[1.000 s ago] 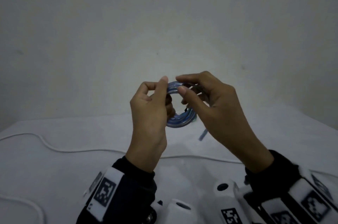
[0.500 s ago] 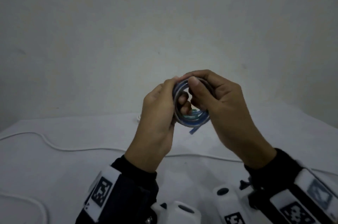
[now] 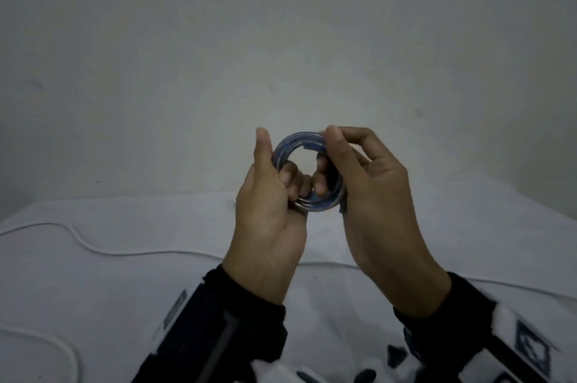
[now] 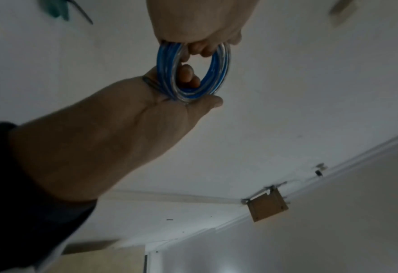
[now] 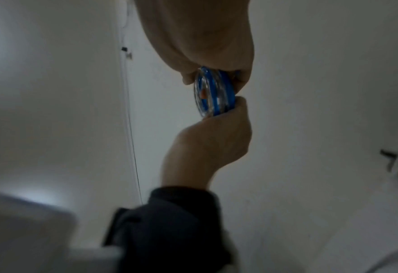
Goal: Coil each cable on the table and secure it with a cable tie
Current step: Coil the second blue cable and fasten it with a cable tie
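Note:
A blue-and-clear cable, wound into a small coil (image 3: 296,139), is held up in the air above the white table (image 3: 468,226), with both hands on it. My left hand (image 3: 274,161) grips the coil's left side, thumb upright and fingers curled through the ring. My right hand (image 3: 327,161) pinches the right side, thumb on top near the cable's blue end (image 3: 312,146). In the left wrist view the coil (image 4: 218,73) hangs between my left hand (image 4: 193,24) above and my right hand (image 4: 160,110) below. The right wrist view shows the coil (image 5: 216,92) edge-on. No cable tie is clearly visible.
A loose white cable (image 3: 93,250) runs across the table behind my wrists. Another white cable (image 3: 62,348) curves at the lower left. A plain wall (image 3: 281,39) rises right behind the table. A teal object (image 4: 55,9) shows blurred in the left wrist view.
The loose blue end that hung below the coil has been wound in and now lies on top. The coil has turned face-on, and both hands shifted slightly right.

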